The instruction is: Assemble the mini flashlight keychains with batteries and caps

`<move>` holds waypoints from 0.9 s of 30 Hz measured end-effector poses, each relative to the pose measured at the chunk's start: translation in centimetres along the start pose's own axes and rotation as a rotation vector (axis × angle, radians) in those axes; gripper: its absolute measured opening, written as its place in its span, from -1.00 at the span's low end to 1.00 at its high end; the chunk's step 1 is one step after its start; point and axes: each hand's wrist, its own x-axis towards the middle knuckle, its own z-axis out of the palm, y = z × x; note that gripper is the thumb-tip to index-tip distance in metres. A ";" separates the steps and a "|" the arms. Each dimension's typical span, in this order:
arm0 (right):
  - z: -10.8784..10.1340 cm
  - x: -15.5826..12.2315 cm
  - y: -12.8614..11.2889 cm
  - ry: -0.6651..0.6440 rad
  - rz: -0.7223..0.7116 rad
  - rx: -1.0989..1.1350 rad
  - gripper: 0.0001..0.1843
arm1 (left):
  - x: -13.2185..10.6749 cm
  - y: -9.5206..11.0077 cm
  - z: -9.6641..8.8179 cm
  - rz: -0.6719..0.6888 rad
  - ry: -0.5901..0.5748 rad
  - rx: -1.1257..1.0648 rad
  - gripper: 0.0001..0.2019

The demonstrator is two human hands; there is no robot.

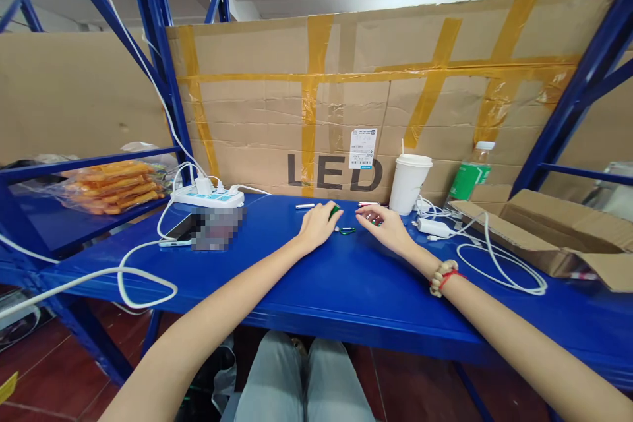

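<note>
My left hand rests on the blue shelf top, fingers curled round a small green object that pokes out past them. A small green ring-shaped clip lies on the surface between my hands. My right hand lies just right of it, fingers bent down over a small reddish item that I cannot make out. A bead bracelet and red string sit on my right wrist.
A white lidded cup and a green bottle stand at the back right. White chargers and cables lie beside an open cardboard box. A power strip and phone are at left; taped cardboard forms the back wall.
</note>
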 end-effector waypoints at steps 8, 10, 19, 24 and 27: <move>1.1 -0.3 0.2 -0.233 -0.252 -0.172 -0.76 | 0.0 -1.8 0.2 -0.130 0.052 0.080 -0.68; 1.6 -0.2 -0.1 -0.255 -0.297 -0.210 -0.73 | 0.0 -1.7 0.3 -0.110 0.036 0.089 -0.69; 3.1 0.4 0.1 -0.345 -0.328 -0.229 -0.75 | -0.2 -1.2 0.2 -0.020 -0.012 0.135 -0.69; 2.5 0.3 0.3 -0.318 -0.273 -0.174 -0.79 | -0.2 -1.1 0.2 0.003 -0.028 0.124 -0.68; 2.2 0.2 0.3 -0.321 -0.252 -0.137 -0.81 | -0.1 -1.0 0.2 0.025 -0.047 0.100 -0.70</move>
